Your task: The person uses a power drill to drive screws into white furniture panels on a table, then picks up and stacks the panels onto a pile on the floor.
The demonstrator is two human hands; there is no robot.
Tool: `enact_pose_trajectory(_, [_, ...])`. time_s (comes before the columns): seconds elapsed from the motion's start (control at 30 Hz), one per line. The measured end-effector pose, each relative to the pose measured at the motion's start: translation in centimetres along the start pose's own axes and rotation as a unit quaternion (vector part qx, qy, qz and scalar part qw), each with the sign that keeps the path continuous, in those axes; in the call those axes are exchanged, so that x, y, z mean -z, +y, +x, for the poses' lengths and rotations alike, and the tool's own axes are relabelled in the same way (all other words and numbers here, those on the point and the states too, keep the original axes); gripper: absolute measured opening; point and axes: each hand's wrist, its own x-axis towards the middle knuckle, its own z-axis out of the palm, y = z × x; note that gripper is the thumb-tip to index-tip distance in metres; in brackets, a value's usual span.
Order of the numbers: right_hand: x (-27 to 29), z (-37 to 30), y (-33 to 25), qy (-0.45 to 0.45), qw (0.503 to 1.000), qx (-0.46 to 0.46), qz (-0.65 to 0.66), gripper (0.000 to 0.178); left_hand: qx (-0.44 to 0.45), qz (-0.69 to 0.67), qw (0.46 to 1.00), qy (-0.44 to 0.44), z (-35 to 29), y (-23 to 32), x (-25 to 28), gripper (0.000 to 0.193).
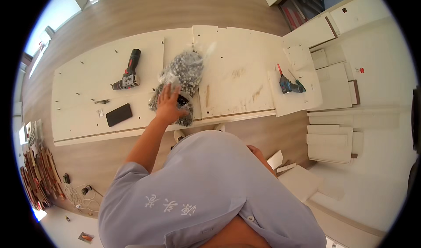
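My left hand (168, 106) rests on the near end of a clear plastic bag (184, 70) packed with small grey and whitish fittings. Its fingers are spread over the plastic, and a dark item shows through beside the thumb. My right hand (255, 152) hangs low beside my body, partly covered by my shirt, so its fingers cannot be made out. The bag lies on large white panels (237, 50). Left of it are a black and red cordless drill (128, 72) and a black phone (119, 115). A blue and black power driver (291, 85) lies at the right.
Small dark pegs stand up from the left panel. More white boards (330, 88) lie and lean at the right. Offcuts (287, 167) sit on the floor near my right side. Stacked strips (41, 177) and a white cable (79, 197) are at the lower left.
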Motion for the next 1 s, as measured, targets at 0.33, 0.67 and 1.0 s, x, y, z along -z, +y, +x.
enact_pose_trajectory(0.33, [7.7, 9.7, 1.6, -0.012, 0.995, 0.077, -0.062, 0.034, 0.136, -0.034, 0.984, 0.106, 1.2, -0.1, -2.4, 0.021])
enact_pose_trajectory(0.67, [16.5, 18.2, 3.8, -0.039, 0.995, 0.074, -0.055, 0.041, 0.272, -0.141, 0.920, 0.244, 1.6, 0.6, -3.8, 0.025])
enact_pose_trajectory(1.0, [25.3, 25.0, -0.1, 0.028, 0.976, 0.215, -0.035, 0.034, 0.166, 0.114, 0.932, 0.300, 6.2, 11.5, -6.7, 0.070])
